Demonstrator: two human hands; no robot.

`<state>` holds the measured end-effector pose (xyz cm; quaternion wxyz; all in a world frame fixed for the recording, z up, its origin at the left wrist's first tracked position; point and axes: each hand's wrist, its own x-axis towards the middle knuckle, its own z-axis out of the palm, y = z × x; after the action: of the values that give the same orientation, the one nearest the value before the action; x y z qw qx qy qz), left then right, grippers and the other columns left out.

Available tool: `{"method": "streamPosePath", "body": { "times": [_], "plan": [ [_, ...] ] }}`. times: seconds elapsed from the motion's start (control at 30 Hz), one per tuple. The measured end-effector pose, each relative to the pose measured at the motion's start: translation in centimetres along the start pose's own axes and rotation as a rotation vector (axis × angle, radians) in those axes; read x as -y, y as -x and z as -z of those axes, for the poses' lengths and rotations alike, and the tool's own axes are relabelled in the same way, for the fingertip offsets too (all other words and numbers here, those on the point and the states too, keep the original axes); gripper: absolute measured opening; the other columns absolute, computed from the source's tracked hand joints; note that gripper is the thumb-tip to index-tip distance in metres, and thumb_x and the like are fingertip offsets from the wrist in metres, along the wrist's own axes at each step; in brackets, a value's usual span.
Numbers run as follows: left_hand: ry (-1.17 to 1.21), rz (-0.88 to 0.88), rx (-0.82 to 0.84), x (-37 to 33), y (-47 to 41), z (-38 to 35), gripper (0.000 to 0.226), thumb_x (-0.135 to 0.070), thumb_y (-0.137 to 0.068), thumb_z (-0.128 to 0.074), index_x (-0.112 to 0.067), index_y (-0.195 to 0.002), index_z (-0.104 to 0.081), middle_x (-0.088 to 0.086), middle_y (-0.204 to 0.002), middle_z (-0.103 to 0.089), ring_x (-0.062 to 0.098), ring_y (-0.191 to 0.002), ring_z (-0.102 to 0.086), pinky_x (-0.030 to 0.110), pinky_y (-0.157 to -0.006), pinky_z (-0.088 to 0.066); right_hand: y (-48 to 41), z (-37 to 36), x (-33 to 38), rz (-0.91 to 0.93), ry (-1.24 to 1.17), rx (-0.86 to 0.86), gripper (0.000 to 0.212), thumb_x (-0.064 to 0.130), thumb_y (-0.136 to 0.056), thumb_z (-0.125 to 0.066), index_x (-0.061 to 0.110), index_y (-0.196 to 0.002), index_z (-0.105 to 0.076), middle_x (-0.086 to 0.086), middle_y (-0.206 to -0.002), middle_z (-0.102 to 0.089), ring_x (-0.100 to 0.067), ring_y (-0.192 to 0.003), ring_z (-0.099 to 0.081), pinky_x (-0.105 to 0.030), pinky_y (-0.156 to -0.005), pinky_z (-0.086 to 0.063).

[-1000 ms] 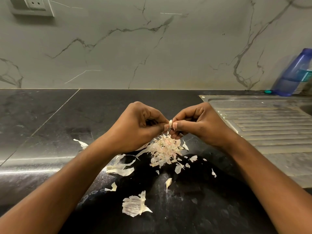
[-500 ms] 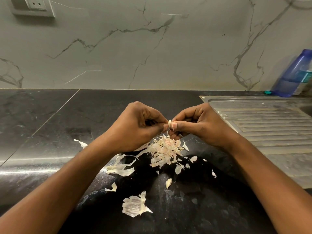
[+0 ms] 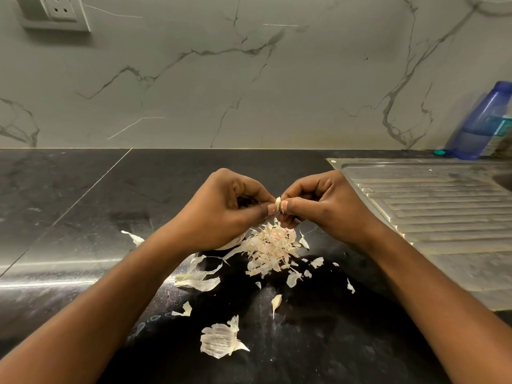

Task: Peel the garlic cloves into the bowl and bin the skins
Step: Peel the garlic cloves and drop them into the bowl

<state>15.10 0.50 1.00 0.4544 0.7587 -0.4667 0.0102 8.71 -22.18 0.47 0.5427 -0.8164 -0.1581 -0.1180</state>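
Observation:
A small pale garlic clove (image 3: 278, 204) is pinched between the fingertips of both hands above the black counter. My left hand (image 3: 221, 209) grips it from the left, and my right hand (image 3: 321, 203) holds it from the right, thumb against it. Directly below lies a heap of thin pinkish-white garlic skins (image 3: 270, 245). Larger skin pieces (image 3: 219, 340) and scraps (image 3: 199, 278) are scattered nearer to me. A whitish rounded thing (image 3: 234, 243) peeks out under my left hand; I cannot tell what it is. No bowl or bin is in view.
The black stone counter (image 3: 83, 217) runs to a marble wall. A steel sink drainboard (image 3: 432, 206) lies at the right, with a blue plastic bottle (image 3: 482, 123) behind it. A wall socket (image 3: 59, 8) sits at the top left.
Both hands stay in nearly the same place; the fingertips have shifted slightly on the clove.

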Motion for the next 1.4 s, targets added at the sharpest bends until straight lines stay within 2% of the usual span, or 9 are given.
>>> {"method": "streamPosePath", "body": {
  "times": [0.17,0.37,0.67,0.77,0.83,1.03,1.2,1.4],
  "plan": [
    [0.192,0.095,0.009,-0.4,-0.2,0.5,0.022,-0.021,-0.09,-0.074,-0.005,-0.104,-0.079,0.008,-0.091,-0.08,0.025,-0.082,-0.077,0.031,-0.076,-0.064,0.0,0.2,0.2,0.021,-0.05,-0.027,0.007,-0.002,-0.095,-0.072,0.0,-0.093,-0.078,-0.017,-0.081,-0.077,-0.03,-0.071,-0.075,-0.038,-0.07,-0.065],
    [0.211,0.151,-0.046,-0.4,-0.2,-0.1,0.032,-0.032,-0.08,-0.081,-0.008,-0.1,-0.08,0.008,-0.09,-0.08,0.026,-0.081,-0.077,0.035,-0.076,-0.065,0.0,0.2,0.3,0.037,-0.04,-0.017,0.005,0.002,-0.094,-0.074,0.0,-0.094,-0.079,-0.015,-0.082,-0.077,-0.028,-0.071,-0.075,-0.038,-0.07,-0.065],
    [0.233,0.188,-0.031,-0.8,-0.2,0.0,0.021,-0.025,-0.088,-0.074,-0.01,-0.102,-0.08,0.008,-0.089,-0.08,0.023,-0.082,-0.077,0.028,-0.073,-0.063,0.0,0.3,0.2,0.043,-0.015,0.003,0.007,0.0,-0.096,-0.071,0.0,-0.093,-0.078,-0.013,-0.082,-0.077,-0.025,-0.072,-0.075,-0.033,-0.07,-0.064],
    [0.236,0.218,-0.028,-0.8,-0.3,0.0,0.012,-0.015,-0.094,-0.072,-0.01,-0.102,-0.079,0.008,-0.09,-0.08,0.023,-0.082,-0.077,0.027,-0.072,-0.063,-0.1,0.3,0.2,0.04,-0.013,0.002,0.008,0.0,-0.097,-0.071,0.0,-0.094,-0.078,-0.014,-0.082,-0.077,-0.026,-0.072,-0.075,-0.032,-0.07,-0.063],
    [0.257,0.242,-0.019,-0.8,-0.3,-0.1,0.013,-0.014,-0.094,-0.071,-0.008,-0.103,-0.079,0.01,-0.092,-0.08,0.024,-0.084,-0.077,0.027,-0.072,-0.063,-0.1,0.4,0.1,0.042,-0.009,-0.005,0.008,0.0,-0.097,-0.071,-0.001,-0.094,-0.078,-0.014,-0.082,-0.077,-0.027,-0.073,-0.074,-0.033,-0.07,-0.063],
    [0.323,0.259,-0.006,-1.1,-0.3,-0.1,0.031,-0.029,-0.082,-0.076,-0.007,-0.104,-0.078,0.01,-0.092,-0.08,0.024,-0.084,-0.078,0.028,-0.073,-0.064,-0.1,0.4,0.1,0.037,-0.016,-0.019,0.007,0.005,-0.095,-0.076,-0.001,-0.095,-0.079,-0.014,-0.082,-0.077,-0.029,-0.073,-0.075,-0.036,-0.069,-0.063],
    [0.363,0.275,0.006,-0.7,-0.2,-0.2,0.024,-0.021,-0.089,-0.073,-0.004,-0.106,-0.077,0.012,-0.092,-0.079,0.023,-0.082,-0.075,0.029,-0.074,-0.064,-0.1,0.5,0.1,0.042,-0.032,0.001,0.007,0.001,-0.096,-0.072,-0.002,-0.094,-0.078,-0.015,-0.082,-0.077,-0.027,-0.073,-0.074,-0.033,-0.069,-0.062],
    [0.433,0.301,0.01,-0.9,-0.3,0.0,0.021,-0.014,-0.095,-0.067,0.001,-0.108,-0.075,0.017,-0.096,-0.078,0.023,-0.084,-0.074,0.028,-0.074,-0.063,-0.1,0.8,-0.1,0.045,-0.016,-0.054,0.012,-0.002,-0.097,-0.07,0.002,-0.088,-0.077,-0.012,-0.077,-0.075,-0.025,-0.069,-0.072,-0.031,-0.066,-0.059]
  ]
}}
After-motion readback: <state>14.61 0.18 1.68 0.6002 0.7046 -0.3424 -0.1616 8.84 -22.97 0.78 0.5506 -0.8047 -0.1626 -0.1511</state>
